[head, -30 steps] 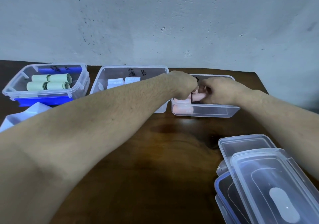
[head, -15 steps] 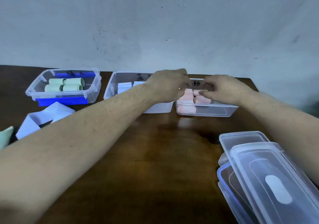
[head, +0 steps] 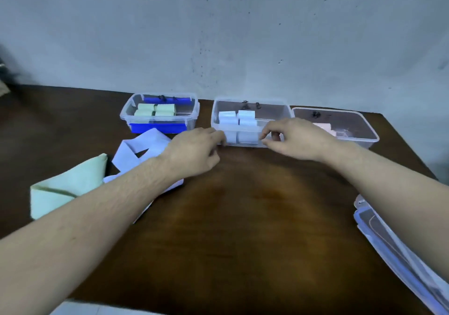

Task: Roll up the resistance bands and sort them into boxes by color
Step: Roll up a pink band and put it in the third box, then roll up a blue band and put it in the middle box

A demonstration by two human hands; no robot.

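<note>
Left hand [head: 194, 152] and right hand [head: 295, 137] both hover low over the table [head: 243, 229], just in front of the middle box [head: 288, 113]. Neither holds anything. Left fingers loosely curled, tips near the box's front-left corner; can't tell if they touch it. Right hand's thumb and forefinger are bent toward each other with nothing visible between them.

Step, as I read it: between bands. Pink rolls [head: 323, 128] sit in the right box [head: 364, 130], white-blue rolls [head: 237, 118] in the middle box, green rolls [head: 155, 110] in the left box [head: 192, 110].

Still loose on the table, left of the hands:
- white-blue band [head: 136, 149], unrolled, folded into a loose loop, partly under the left forearm. Long axis hard to call; it runs roughly from near-left to far-right, toward the left box.
- green band [head: 68, 186], flat and folded, left of the white-blue one and touching it. Long axis runs near-left to far-right, far end pointing at the left box.

Next move probably: left hand drops back onto the white-blue band, pulls it to the open middle of the table, straightens it, then both hands roll from one end. Needs a flat strip first; the loop will roll crooked otherwise.

Stacked lids [head: 401, 261] at the near right edge, out of the way.
</note>
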